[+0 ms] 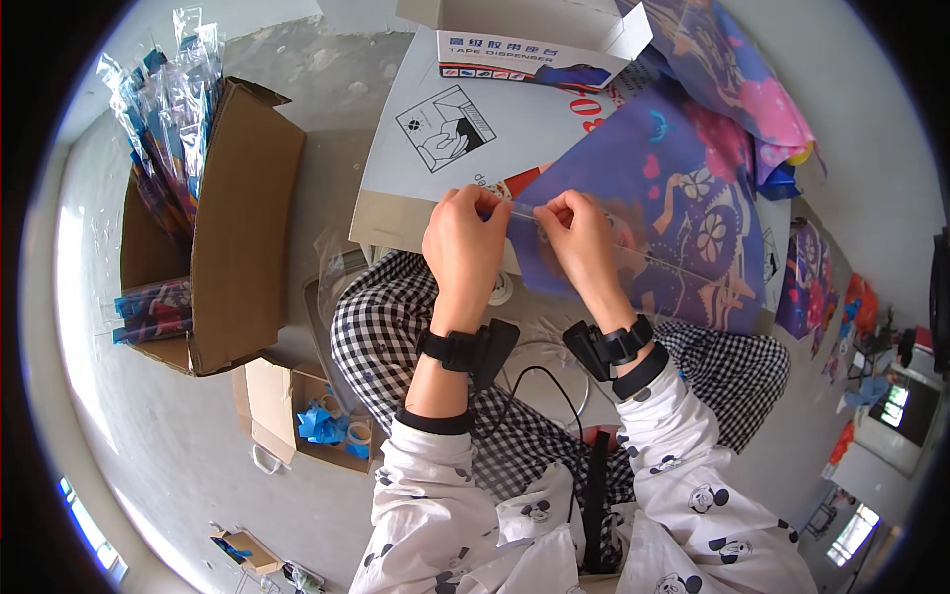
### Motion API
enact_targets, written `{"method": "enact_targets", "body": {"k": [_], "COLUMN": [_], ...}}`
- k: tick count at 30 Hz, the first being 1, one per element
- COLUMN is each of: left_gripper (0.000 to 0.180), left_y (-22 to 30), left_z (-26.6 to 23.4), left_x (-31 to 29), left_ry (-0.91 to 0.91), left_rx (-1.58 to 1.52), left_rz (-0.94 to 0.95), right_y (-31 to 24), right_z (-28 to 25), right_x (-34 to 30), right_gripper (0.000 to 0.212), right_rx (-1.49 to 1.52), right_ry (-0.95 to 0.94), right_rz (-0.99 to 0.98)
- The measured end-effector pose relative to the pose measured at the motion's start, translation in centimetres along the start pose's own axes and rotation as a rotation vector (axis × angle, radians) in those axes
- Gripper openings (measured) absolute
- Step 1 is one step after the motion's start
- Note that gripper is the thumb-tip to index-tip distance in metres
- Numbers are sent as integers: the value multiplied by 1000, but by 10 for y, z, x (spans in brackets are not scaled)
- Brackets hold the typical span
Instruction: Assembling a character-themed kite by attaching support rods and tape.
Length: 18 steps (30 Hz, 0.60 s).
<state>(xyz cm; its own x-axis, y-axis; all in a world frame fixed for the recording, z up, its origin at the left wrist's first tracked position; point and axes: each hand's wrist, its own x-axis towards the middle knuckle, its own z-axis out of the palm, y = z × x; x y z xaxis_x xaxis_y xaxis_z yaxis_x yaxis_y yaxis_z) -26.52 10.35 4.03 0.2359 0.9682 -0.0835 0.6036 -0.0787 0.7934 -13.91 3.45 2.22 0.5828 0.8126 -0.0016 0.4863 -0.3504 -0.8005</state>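
A purple, see-through plastic sheet (693, 233) printed with pink and pale figures lies slanted across a white board-like surface (396, 198) in front of me. At the sheet's left edge my left hand (467, 247) is closed in a pinch. Just to its right my right hand (582, 247) pinches the same edge, thumb against curled fingers. A narrow pale line shows between the two sets of fingertips; whether it is a clear strip or the sheet's own border I cannot tell. Black straps with small black devices circle both wrists.
An open white printed box (534, 45) stands at the far edge. More purple printed plastic (732, 79) is heaped at the far right. On the left, a tall cardboard box (242, 218) holds wrapped packs; a smaller carton (272, 401) with blue scraps and tape rolls sits below it.
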Motion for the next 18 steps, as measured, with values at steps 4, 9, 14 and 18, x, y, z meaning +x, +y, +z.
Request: {"method": "enact_targets", "body": {"k": [4, 9, 14, 18], "left_gripper": [14, 14, 15, 15], "left_y": [-3, -2, -1, -2], "left_z": [2, 4, 5, 7], "left_x": [0, 0, 0, -1], "left_ry": [16, 33, 52, 63], "left_rx": [-1, 51, 83, 96], "left_rz": [16, 39, 72, 82], "right_y": [4, 5, 6, 6], "right_z": [3, 6, 8, 7], "right_x": [-1, -2, -3, -3], "right_gripper": [18, 18, 18, 18], "right_rx": [-19, -64, -72, -74], "right_ry": [11, 23, 32, 30], "right_rz": [-28, -51, -51, -50]}}
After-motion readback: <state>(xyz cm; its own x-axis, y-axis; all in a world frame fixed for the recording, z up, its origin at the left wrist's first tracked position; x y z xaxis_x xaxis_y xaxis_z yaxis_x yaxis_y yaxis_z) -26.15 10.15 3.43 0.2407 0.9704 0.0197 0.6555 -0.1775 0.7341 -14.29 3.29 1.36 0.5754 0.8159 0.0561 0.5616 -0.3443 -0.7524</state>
